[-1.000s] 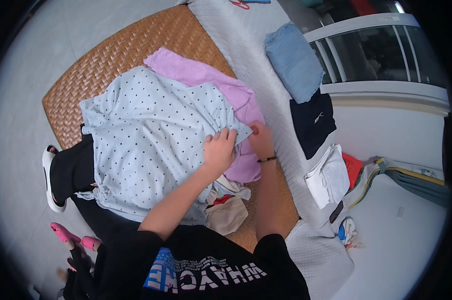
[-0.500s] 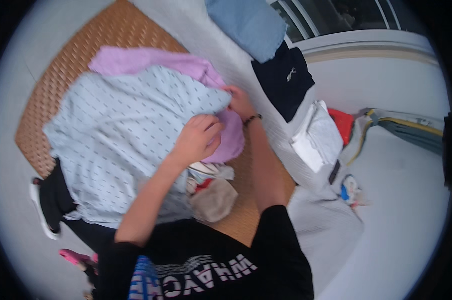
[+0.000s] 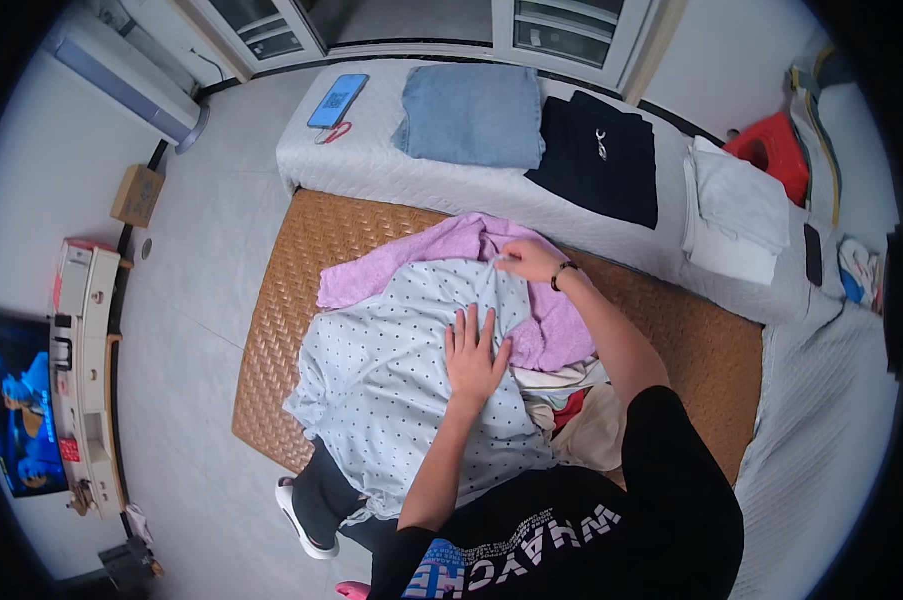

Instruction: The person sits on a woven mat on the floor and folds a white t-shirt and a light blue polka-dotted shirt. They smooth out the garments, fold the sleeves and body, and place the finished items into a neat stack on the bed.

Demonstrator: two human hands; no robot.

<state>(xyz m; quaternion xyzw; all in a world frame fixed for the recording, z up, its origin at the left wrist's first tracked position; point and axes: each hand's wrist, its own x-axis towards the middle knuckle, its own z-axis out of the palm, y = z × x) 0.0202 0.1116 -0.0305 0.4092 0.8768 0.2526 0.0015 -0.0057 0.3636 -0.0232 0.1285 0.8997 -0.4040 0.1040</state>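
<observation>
A light blue garment with dark dots [image 3: 372, 370] lies spread over a brown woven mat surface and partly over my lap. My left hand [image 3: 475, 358] rests flat on the dotted cloth, fingers spread. At the garment's far right corner, my right hand [image 3: 532, 262] pinches its edge; a dark bracelet circles that wrist. Beneath and beyond it lies a lilac fuzzy garment [image 3: 557, 335], bunched up. Close to my right forearm sits a small heap of crumpled clothes [image 3: 590, 425], beige, white and red.
Along the far side runs a bench with a white quilted cover [image 3: 362, 165]. On it are a phone [image 3: 339, 100], folded denim [image 3: 472, 115], folded black clothing [image 3: 602, 160] and folded white cloth [image 3: 737, 205]. A red plastic object [image 3: 775, 155] stands behind. The woven mat [image 3: 272, 330] extends leftward.
My view has swung left and levelled. My left hand has opened from a curled shape and now lies flat on the dotted garment. The right hand still grips the garment's corner.
</observation>
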